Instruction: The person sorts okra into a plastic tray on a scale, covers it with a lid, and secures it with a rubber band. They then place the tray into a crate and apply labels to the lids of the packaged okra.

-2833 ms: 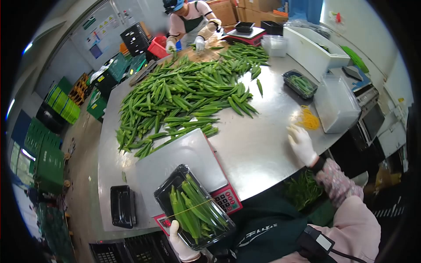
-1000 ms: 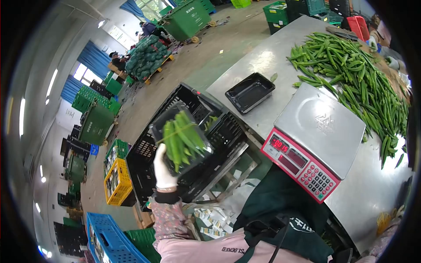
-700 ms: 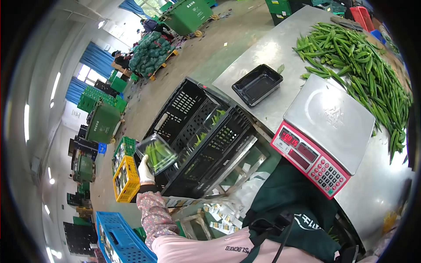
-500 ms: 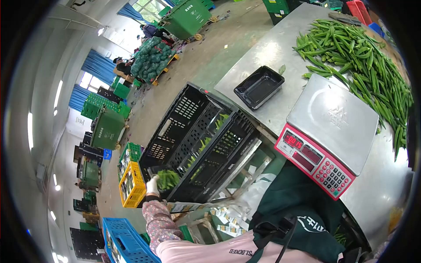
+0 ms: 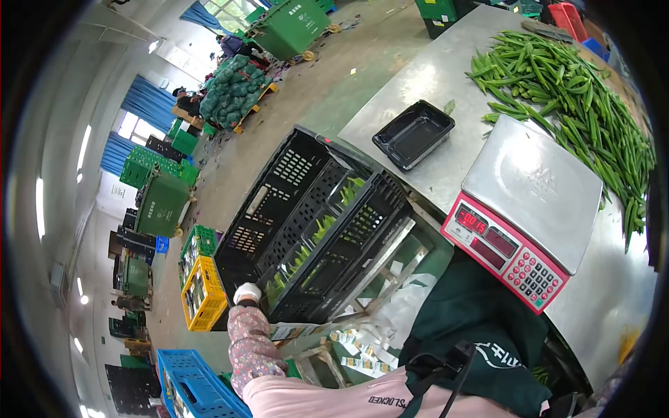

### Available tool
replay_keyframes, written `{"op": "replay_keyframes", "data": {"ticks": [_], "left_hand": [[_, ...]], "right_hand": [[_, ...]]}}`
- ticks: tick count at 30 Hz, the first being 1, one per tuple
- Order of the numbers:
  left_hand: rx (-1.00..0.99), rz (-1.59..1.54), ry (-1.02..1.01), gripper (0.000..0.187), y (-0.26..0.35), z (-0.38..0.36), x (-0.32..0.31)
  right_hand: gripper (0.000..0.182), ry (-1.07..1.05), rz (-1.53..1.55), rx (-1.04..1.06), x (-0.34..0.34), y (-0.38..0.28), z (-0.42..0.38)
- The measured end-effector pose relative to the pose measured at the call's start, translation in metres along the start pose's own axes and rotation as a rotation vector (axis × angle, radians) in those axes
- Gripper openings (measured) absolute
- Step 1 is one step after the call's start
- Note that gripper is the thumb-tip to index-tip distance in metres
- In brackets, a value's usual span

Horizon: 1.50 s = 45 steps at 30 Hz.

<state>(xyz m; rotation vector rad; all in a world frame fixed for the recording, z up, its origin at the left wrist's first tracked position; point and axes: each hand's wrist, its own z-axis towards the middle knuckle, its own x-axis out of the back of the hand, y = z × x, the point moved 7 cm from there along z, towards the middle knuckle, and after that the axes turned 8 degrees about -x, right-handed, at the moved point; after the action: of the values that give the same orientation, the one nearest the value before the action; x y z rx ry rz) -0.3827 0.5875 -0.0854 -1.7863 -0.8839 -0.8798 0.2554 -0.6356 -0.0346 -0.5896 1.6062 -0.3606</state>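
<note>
My left hand (image 5: pixel 248 292), in a white glove below a floral sleeve, reaches into the near end of a black slatted crate (image 5: pixel 293 157). Its fingers are hidden, so its grip cannot be made out. Right beside it, low in the crate, sits a packed tray of okra (image 5: pixel 277 284). More okra packs (image 5: pixel 324 226) stand in a row along the crate. My right hand is out of view. An unfilled black plastic tray (image 5: pixel 412 134) lies on the metal table (image 5: pixel 390 90), near a red-framed scale (image 5: pixel 529 188) with a bare pan.
A large heap of loose okra (image 5: pixel 564 97) covers the table's far right. Beside the black crate stand a yellow crate (image 5: pixel 204 296) and a blue crate (image 5: pixel 195 390). Green bins (image 5: pixel 164 202) and a pallet of netted sacks (image 5: pixel 237 90) are farther off, with people nearby.
My left hand has gone lower into the crate's near end. The okra tray it held at the crate's rim now sits deeper inside, mostly behind the crate wall. The view has shifted slightly.
</note>
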Motion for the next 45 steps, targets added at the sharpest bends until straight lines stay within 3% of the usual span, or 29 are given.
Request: {"op": "replay_keyframes", "data": {"ticks": [1, 2, 4, 6, 8, 11, 12, 13, 14, 15, 17, 19, 22, 24, 26, 27, 28, 29, 30, 31, 32, 33, 34, 36, 38, 40, 41, 44, 45], "left_hand": [[-0.029, 0.003, -0.028, 0.032, -0.001, 0.026, -0.008], [-0.184, 0.104, -0.131, 0.038, 0.004, 0.061, -0.025], [-0.273, -0.209, -0.091, 0.052, 0.01, 0.085, -0.027], [-0.261, -0.24, -0.028, 0.058, 0.027, 0.071, -0.013], [-0.323, -0.283, 0.085, 0.07, 0.05, 0.067, 0.006], [-0.351, -0.51, -0.079, 0.099, 0.062, 0.092, -0.031], [-0.41, -0.494, -0.111, 0.095, 0.066, 0.086, -0.041], [-0.393, -0.438, -0.16, 0.09, 0.067, 0.091, -0.046], [-0.359, -0.388, -0.207, 0.087, 0.066, 0.096, -0.048], [-0.372, -0.386, -0.206, 0.087, 0.073, 0.096, -0.043], [-0.336, -0.303, -0.191, 0.081, 0.071, 0.085, -0.041], [-0.334, -0.299, -0.203, 0.081, 0.067, 0.068, -0.029], [-0.345, -0.243, -0.192, 0.078, 0.078, 0.081, -0.025], [-0.399, -0.393, 0.023, 0.075, 0.095, 0.054, 0.02], [-0.589, -0.784, 0.342, 0.066, 0.107, 0.091, 0.039], [-0.648, -1.001, 0.362, 0.053, 0.129, 0.068, 0.074], [-0.749, -1.178, 0.387, 0.047, 0.16, 0.018, 0.123], [-0.824, -1.285, 0.327, 0.043, 0.184, -0.004, 0.152], [-0.87, -1.486, 0.209, 0.042, 0.218, -0.065, 0.189], [-0.99, -1.631, 0.087, 0.041, 0.251, -0.12, 0.215], [-1.127, -1.69, -0.127, 0.046, 0.282, -0.156, 0.229], [-1.23, -1.708, -0.3, 0.048, 0.311, -0.195, 0.237], [-1.242, -1.695, -0.464, 0.055, 0.336, -0.229, 0.236], [-1.424, -1.555, -0.779, 0.074, 0.372, -0.295, 0.228], [-1.471, -1.573, -0.998, 0.076, 0.394, -0.34, 0.224], [-1.367, -1.609, -0.873, 0.068, 0.398, -0.351, 0.216], [-1.347, -1.476, -0.715, 0.055, 0.397, -0.355, 0.22], [-1.235, -1.679, -0.683, 0.047, 0.393, -0.34, 0.223], [-1.067, -1.755, -0.626, 0.045, 0.381, -0.325, 0.222]], "right_hand": [[0.038, 0.124, 0.013, -0.015, -0.034, 0.029, -0.011], [0.041, 0.248, 0.025, -0.03, -0.048, 0.046, -0.016], [0.043, 0.205, 0.051, -0.066, -0.054, 0.049, -0.012], [0.046, 0.173, 0.08, -0.086, -0.063, 0.051, -0.019], [0.045, 0.249, -0.066, 0.088, -0.082, 0.056, -0.029], [0.035, 0.165, -0.057, 0.055, -0.139, 0.082, -0.043], [0.031, 0.128, -0.066, 0.022, -0.149, 0.083, -0.05], [0.024, 0.149, -0.002, 0.12, -0.127, 0.066, -0.051], [0.017, 0.049, -0.076, 0.067, -0.081, 0.032, -0.031], [0.017, 0.009, -0.071, 0.045, -0.084, 0.03, -0.031], [0.017, -0.039, -0.071, 0.008, -0.113, 0.047, -0.029], [0.023, -0.127, 0.089, -0.296, -0.195, 0.119, -0.053], [0.02, -0.025, -0.219, -0.045, -0.181, 0.122, -0.054], [0.019, 0.033, -0.392, 0.039, -0.187, 0.141, -0.05], [0.017, 0.08, -0.481, 0.048, -0.206, 0.175, -0.052], [0.007, 0.213, -0.494, 0.047, -0.216, 0.198, -0.05], [0.012, 0.149, -0.492, -0.014, -0.232, 0.223, -0.054], [0.018, 0.131, -0.469, -0.182, -0.258, 0.256, -0.06], [0.015, 0.203, -0.463, -0.175, -0.262, 0.276, -0.065], [0.009, 0.137, -0.467, -0.16, -0.285, 0.3, -0.069], [0.02, -0.159, -0.421, -0.308, -0.328, 0.328, -0.083], [0.019, -0.091, -0.384, -0.343, -0.328, 0.354, -0.08], [0.018, -0.149, -0.462, -0.516, -0.313, 0.378, -0.081], [0.015, -0.276, -0.234, -0.752, -0.337, 0.43, -0.101], [0.019, -0.343, -0.319, -0.764, -0.342, 0.464, -0.11], [0.025, -0.36, -0.448, -0.761, -0.349, 0.477, -0.121], [0.031, -0.393, -0.532, -0.753, -0.355, 0.479, -0.124], [0.047, -0.488, -0.666, -0.787, -0.361, 0.475, -0.127], [0.052, -0.526, -0.75, -0.68, -0.359, 0.468, -0.124]]}}
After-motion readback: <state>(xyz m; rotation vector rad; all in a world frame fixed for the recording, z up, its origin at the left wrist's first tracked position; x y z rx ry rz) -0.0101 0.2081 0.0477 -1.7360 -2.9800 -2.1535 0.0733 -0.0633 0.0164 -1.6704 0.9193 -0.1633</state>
